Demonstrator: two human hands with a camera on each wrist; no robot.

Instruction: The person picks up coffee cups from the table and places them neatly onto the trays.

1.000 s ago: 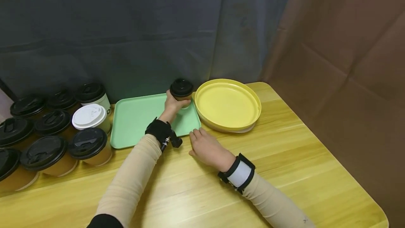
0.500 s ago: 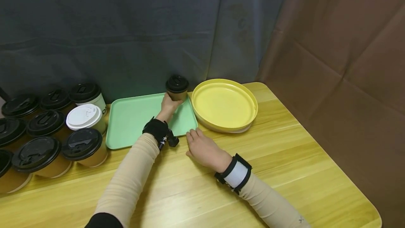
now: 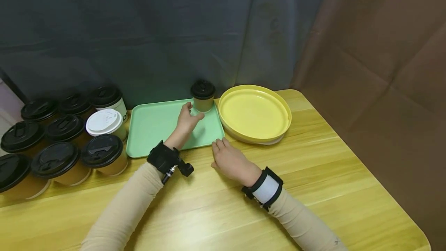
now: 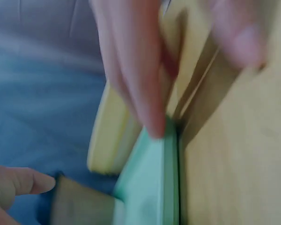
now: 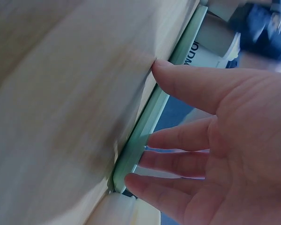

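Observation:
A brown paper cup with a black lid (image 3: 203,93) stands upright at the far right corner of the green tray (image 3: 153,127). My left hand (image 3: 186,123) hovers over the tray just in front of that cup, thumb and fingers spread and holding nothing. In the left wrist view the cup (image 4: 82,206) shows at the bottom, apart from the fingers. My right hand (image 3: 233,162) rests at the tray's near right corner, fingertips at its rim. Seen from the right wrist, its fingers (image 5: 178,164) lie extended along the tray edge (image 5: 147,117).
Several lidded cups (image 3: 57,160) crowd the table's left side, one with a white lid (image 3: 104,121). Round yellow trays (image 3: 255,113) lie stacked right of the green tray. A dark curtain (image 3: 156,38) hangs behind the wooden table (image 3: 313,173).
My left hand has let go of the black-lidded cup and drawn back toward me. The cup stays at the tray's far right corner. My right hand keeps its place at the near corner.

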